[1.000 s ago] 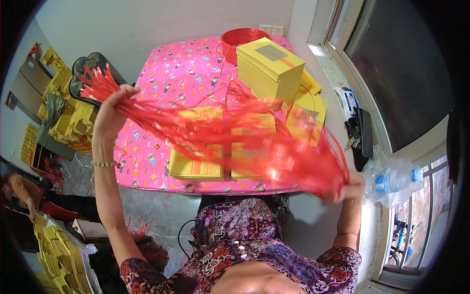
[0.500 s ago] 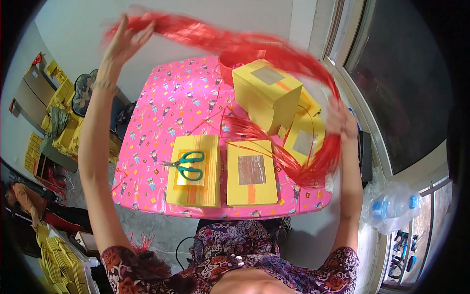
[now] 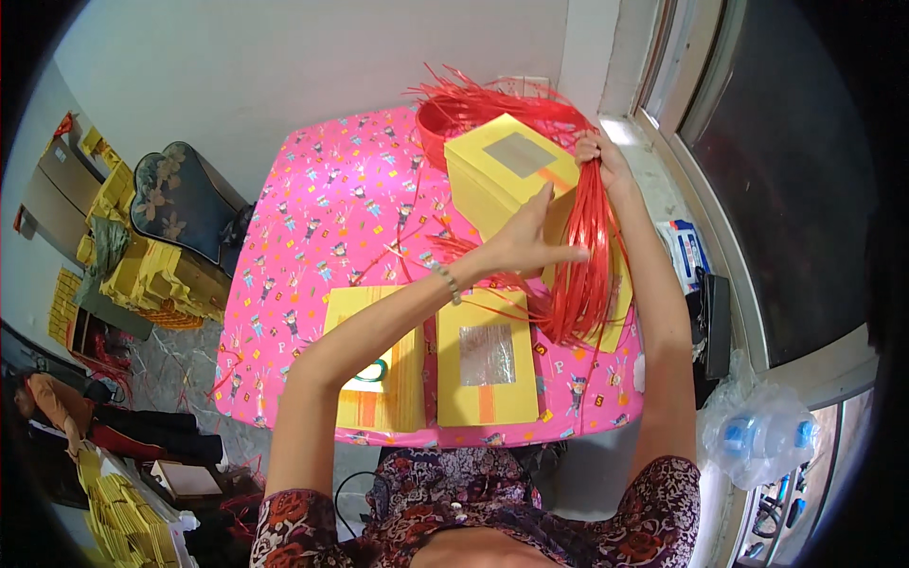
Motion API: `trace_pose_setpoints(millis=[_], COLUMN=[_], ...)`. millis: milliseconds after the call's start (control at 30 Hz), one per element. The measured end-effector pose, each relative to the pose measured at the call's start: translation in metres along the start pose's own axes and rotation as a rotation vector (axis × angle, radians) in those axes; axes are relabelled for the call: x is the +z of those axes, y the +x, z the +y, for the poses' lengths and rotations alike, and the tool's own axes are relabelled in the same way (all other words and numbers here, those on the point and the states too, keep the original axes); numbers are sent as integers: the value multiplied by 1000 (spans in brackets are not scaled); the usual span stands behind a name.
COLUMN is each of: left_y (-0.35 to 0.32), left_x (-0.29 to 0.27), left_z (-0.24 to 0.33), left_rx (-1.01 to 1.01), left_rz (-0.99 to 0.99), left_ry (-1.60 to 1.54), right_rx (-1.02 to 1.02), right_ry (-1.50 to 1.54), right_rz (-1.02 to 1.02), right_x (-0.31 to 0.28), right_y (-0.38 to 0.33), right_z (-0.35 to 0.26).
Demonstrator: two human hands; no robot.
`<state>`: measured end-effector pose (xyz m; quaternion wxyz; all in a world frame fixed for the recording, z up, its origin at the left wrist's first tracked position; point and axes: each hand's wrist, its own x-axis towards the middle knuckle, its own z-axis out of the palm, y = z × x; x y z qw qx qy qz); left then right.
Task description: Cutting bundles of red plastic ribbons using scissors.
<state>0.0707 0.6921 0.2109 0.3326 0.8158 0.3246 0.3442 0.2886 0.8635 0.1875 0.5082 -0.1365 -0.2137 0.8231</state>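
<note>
My right hand point(image 3: 606, 159) is closed around a thick bundle of shiny red plastic strands point(image 3: 584, 275), which hangs from the fist over the table's right side. My left hand point(image 3: 524, 241) has thumb and fingers spread beside the hanging strands, with the thumb tip at the bundle. Below the hands is a tall stack of yellow paper pieces with clear windows point(image 3: 492, 142). A red basin-like container point(image 3: 432, 142) behind it holds more red strands. My left forearm hides most of the scissors; a bit of teal handle point(image 3: 377, 372) shows on the left yellow stack point(image 3: 379, 412).
The pink patterned tablecloth point(image 3: 312, 218) covers the table. Another windowed yellow stack point(image 3: 488, 402) lies near its front edge. A window frame point(image 3: 757, 293) runs along the right. At left stand a dark floral chair point(image 3: 180, 194) and yellow piles; another person point(image 3: 57, 402) is beside more yellow stacks.
My left hand has come down from the far upper left to the middle, off the stretched strands. The right hand rose slightly inward, and its bundle now hangs down; strands also trail over the container.
</note>
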Motion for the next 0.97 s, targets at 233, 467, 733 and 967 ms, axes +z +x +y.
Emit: trace_pose_setpoints(millis=[233, 467, 733, 967], left_y=[49, 65, 17, -42], left_x=[41, 60, 89, 88], left_z=[27, -3, 1, -6], left_rx=[-253, -420, -740, -457], left_rz=[173, 7, -262, -256], left_ry=[-484, -1068, -1282, -683], right_rx=[37, 81, -36, -108], right_ry=[92, 80, -24, -88], right_rz=[-97, -153, 7, 121], right_x=[30, 40, 26, -13], right_y=[-12, -9, 3, 3], right_z=[-5, -3, -17, -20])
